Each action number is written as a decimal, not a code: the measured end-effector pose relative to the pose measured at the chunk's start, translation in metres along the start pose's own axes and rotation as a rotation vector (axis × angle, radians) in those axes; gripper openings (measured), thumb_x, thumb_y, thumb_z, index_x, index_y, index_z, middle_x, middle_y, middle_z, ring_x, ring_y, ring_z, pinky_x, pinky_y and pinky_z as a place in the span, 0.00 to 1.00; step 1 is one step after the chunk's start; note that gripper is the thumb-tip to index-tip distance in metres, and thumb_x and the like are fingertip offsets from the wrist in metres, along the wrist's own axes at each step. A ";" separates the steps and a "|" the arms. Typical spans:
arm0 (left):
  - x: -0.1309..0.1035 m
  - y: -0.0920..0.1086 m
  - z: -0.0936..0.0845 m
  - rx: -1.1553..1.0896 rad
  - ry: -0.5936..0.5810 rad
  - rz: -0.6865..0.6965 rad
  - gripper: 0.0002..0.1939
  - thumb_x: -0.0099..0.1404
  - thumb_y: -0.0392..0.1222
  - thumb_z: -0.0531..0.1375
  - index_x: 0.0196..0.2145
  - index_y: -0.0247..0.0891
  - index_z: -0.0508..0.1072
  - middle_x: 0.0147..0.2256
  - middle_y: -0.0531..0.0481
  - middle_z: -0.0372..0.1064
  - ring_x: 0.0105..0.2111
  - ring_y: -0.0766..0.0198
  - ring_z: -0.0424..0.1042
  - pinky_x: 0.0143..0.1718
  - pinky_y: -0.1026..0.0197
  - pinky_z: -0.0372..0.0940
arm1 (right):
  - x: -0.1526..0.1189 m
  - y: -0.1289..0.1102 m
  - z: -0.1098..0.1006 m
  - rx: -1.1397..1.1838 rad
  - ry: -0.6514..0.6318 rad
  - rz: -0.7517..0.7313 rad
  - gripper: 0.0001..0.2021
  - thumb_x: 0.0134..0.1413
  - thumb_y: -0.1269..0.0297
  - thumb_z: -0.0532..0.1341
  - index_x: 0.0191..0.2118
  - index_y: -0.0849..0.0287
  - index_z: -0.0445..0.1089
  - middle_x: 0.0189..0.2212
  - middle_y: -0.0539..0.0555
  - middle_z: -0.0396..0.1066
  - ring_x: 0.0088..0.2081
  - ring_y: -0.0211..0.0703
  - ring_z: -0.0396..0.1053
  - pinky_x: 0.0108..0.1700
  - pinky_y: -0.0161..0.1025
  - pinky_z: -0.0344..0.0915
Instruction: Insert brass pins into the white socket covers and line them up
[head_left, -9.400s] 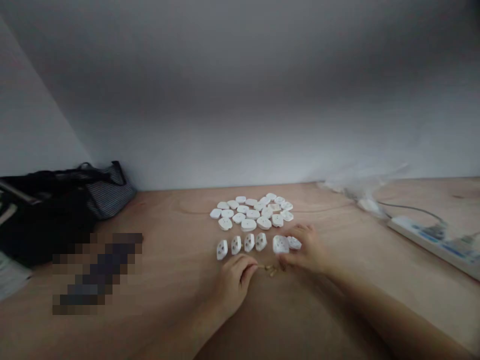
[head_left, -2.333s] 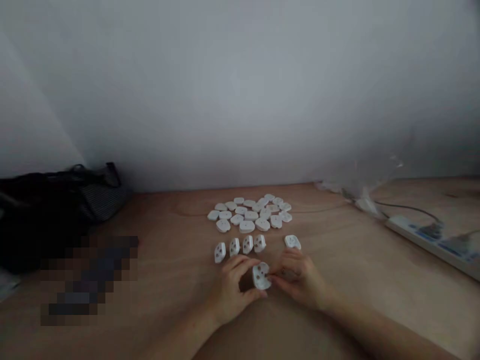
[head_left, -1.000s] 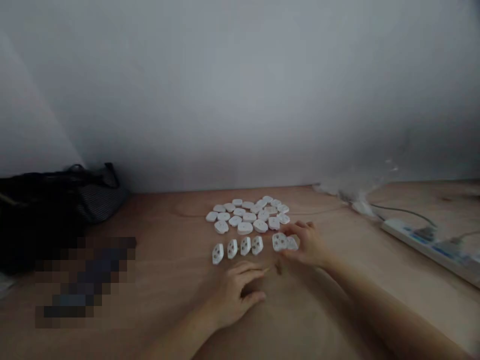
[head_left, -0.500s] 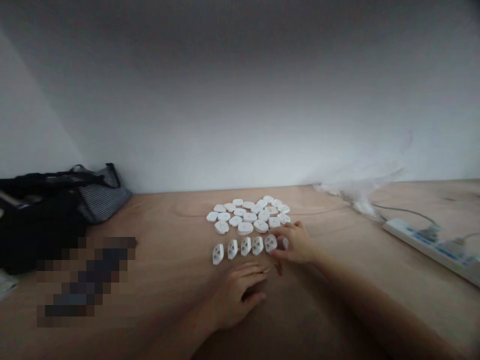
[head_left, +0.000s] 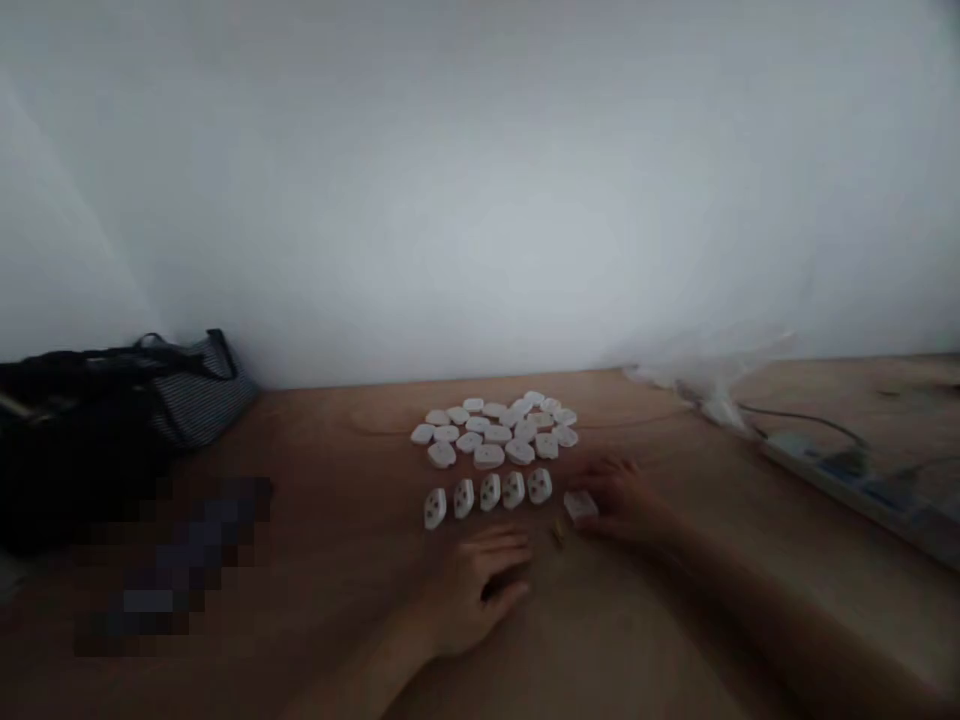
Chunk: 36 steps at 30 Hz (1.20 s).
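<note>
The right hand [head_left: 622,502], right of centre, curls around a white piece [head_left: 580,506], though in this dim view I can't tell if it grips. The left hand [head_left: 484,585], lower centre, is partly open and holds nothing visible, just below the row of five plugs [head_left: 490,492]. Brass bits [head_left: 557,532] lie between the hands.

A black bag with a striped side [head_left: 196,395] is set at the surface's back left, with a dark pixelated object [head_left: 187,550] laid nearer the front. Crumpled clear plastic [head_left: 712,385] is placed by the back edge; a power strip [head_left: 847,490] is seen farther right.
</note>
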<state>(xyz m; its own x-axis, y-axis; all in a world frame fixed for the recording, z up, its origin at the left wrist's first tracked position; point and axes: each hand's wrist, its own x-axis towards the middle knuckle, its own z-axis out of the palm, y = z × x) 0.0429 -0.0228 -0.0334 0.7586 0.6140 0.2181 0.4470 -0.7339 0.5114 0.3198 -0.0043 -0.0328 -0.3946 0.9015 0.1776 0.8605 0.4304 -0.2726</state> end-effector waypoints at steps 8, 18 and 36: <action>-0.001 -0.013 0.008 -0.087 0.229 -0.045 0.07 0.60 0.35 0.59 0.33 0.39 0.78 0.36 0.48 0.77 0.38 0.60 0.75 0.42 0.59 0.69 | -0.003 -0.037 0.006 0.084 0.012 -0.133 0.22 0.43 0.45 0.63 0.45 0.47 0.70 0.43 0.53 0.70 0.44 0.53 0.63 0.45 0.47 0.52; -0.005 -0.011 -0.003 -0.055 0.336 -0.095 0.05 0.61 0.35 0.58 0.30 0.38 0.74 0.30 0.51 0.75 0.31 0.63 0.74 0.34 0.64 0.67 | -0.001 -0.059 0.017 0.160 0.041 -0.123 0.31 0.36 0.41 0.66 0.48 0.49 0.69 0.44 0.56 0.69 0.45 0.54 0.63 0.45 0.47 0.54; -0.005 -0.012 0.000 -0.160 0.406 -0.024 0.07 0.61 0.37 0.60 0.36 0.39 0.77 0.34 0.49 0.77 0.32 0.63 0.76 0.35 0.64 0.70 | -0.004 -0.053 0.019 0.273 0.053 -0.076 0.29 0.33 0.52 0.70 0.47 0.52 0.69 0.44 0.55 0.68 0.46 0.53 0.64 0.48 0.47 0.57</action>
<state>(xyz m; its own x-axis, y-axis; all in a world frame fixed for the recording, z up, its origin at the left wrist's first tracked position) 0.0339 -0.0169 -0.0405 0.4864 0.7180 0.4979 0.3587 -0.6837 0.6355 0.2692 -0.0303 -0.0373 -0.4309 0.8658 0.2543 0.7077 0.4991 -0.5000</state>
